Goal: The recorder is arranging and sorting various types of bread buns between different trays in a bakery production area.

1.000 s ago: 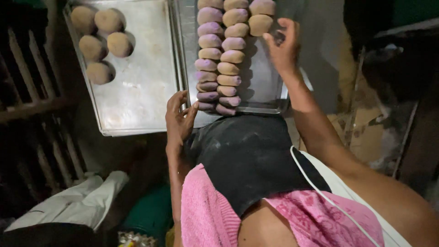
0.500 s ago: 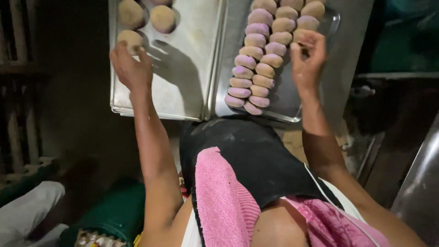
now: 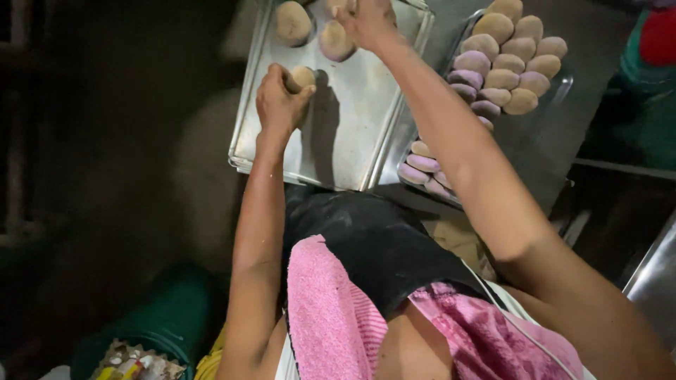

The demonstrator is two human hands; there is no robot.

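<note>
My left hand point(image 3: 277, 105) is closed on a pale round dough ball point(image 3: 303, 76) and presses it onto the steel baking tray point(image 3: 345, 148) near its left side. At the top of that same tray my right hand point(image 3: 365, 21) reaches across, its fingers curled on another dough ball; the top edge of the picture cuts off part of it. Two more pale dough balls point(image 3: 292, 22) lie beside it. To the right, a second tray point(image 3: 556, 91) holds several tan and purple dough pieces point(image 3: 507, 63) in rows, and my right forearm hides part of them.
A black apron point(image 3: 373, 239) and a pink towel point(image 3: 331, 317) hang in front of me. A green bucket point(image 3: 165, 317) stands low on the left, above a dark floor. At the far right lies a steel surface point(image 3: 658, 281), and a red and green object point(image 3: 658, 42) sits top right.
My right hand left the tray of purple and tan pieces and crossed to the top of the left tray. My left hand stays at a dough ball on the left tray.
</note>
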